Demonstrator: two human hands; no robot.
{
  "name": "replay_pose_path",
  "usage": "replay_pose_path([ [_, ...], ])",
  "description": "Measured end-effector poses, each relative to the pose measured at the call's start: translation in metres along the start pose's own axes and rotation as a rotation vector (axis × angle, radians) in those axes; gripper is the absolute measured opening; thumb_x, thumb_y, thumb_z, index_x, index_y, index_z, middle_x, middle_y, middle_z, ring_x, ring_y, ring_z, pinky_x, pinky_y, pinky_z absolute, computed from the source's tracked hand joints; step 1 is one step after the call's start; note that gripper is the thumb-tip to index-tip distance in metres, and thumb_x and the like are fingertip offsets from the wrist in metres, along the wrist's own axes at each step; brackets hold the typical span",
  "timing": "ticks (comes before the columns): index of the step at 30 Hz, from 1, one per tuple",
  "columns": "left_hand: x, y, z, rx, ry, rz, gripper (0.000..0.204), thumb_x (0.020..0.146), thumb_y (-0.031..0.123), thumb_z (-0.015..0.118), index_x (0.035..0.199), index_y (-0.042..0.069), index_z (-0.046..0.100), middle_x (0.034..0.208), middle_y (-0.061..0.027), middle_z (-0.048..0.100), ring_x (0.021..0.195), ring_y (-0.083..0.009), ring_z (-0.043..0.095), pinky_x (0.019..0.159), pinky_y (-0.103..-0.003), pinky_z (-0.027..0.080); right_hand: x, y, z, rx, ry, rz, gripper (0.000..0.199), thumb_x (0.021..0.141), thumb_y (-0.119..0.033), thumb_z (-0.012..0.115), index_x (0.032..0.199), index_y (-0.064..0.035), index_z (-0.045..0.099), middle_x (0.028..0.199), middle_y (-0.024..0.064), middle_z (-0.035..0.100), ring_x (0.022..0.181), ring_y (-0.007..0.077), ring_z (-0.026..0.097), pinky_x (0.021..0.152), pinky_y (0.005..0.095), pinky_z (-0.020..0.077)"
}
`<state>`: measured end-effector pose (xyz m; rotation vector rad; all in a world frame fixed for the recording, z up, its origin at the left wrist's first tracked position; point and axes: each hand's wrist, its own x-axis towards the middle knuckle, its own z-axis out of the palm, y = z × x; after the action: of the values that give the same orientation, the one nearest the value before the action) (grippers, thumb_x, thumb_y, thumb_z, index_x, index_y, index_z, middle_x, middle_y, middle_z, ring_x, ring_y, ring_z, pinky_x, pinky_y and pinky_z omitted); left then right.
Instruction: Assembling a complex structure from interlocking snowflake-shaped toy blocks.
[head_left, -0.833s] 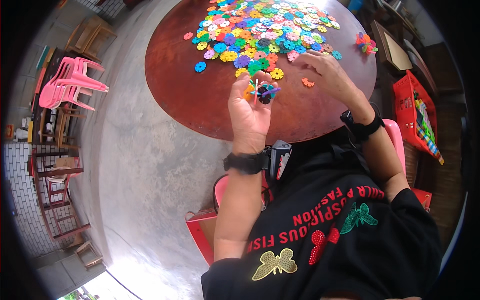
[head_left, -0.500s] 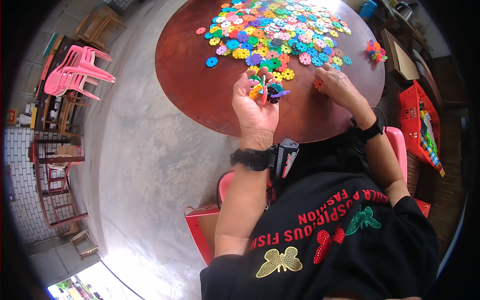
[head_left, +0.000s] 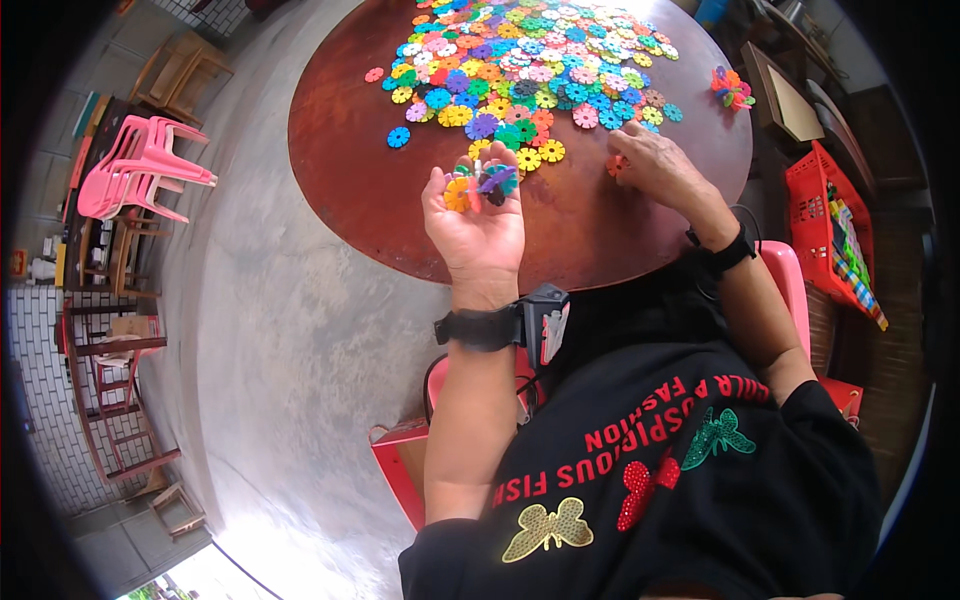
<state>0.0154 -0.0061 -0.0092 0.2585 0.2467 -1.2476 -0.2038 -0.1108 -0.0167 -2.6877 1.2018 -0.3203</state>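
Note:
My left hand is palm up above the near edge of the round table, its fingers curled round a cluster of interlocked plastic flower discs in yellow, purple, teal, black and other colours. To the right, my right hand is over the tabletop, pinching an orange-red flower disc between thumb and fingers. A wide spread of loose flower discs in many colours covers the far part of the table. At the right rim rests a joined cluster of discs.
On the left are stacked pink plastic chairs and wooden stools. A red plastic basket with colourful contents is at the right. Beside my left arm is a red box-like piece. Grey concrete floor lies left of the table.
My left hand has turned the cluster, so its purple disc now faces up. The whole view has shifted, with the table slightly further left. The right hand keeps its pinch on the orange-red disc.

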Motion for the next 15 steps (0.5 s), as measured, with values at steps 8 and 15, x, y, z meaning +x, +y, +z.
replay_pose_path([
  [8, -0.007, 0.000, 0.009, -0.013, 0.017, -0.074, 0.035, 0.084, 0.035, 0.057, 0.100, 0.004, 0.049, 0.108, -0.0184, 0.054, 0.105, -0.0375, 0.053, 0.095, -0.057, 0.041, 0.043, -0.029, -0.005, 0.015, -0.011, -0.086, 0.026, 0.076, -0.018, 0.063, 0.098, -0.0056, 0.057, 0.094, 0.0124, 0.055, 0.089, 0.0316, 0.056, 0.075, 0.0402, 0.0467],
  [15, -0.007, 0.001, 0.009, 0.077, -0.065, -0.043, 0.034, 0.083, 0.037, 0.059, 0.098, 0.007, 0.053, 0.101, -0.0150, 0.058, 0.098, -0.0309, 0.056, 0.090, -0.051, 0.044, 0.074, -0.040, 0.015, 0.016, -0.136, -0.064, 0.034, 0.068, -0.020, 0.072, 0.090, -0.0016, 0.054, 0.091, 0.0144, 0.056, 0.091, 0.0325, 0.056, 0.076, 0.0407, 0.0446],
])
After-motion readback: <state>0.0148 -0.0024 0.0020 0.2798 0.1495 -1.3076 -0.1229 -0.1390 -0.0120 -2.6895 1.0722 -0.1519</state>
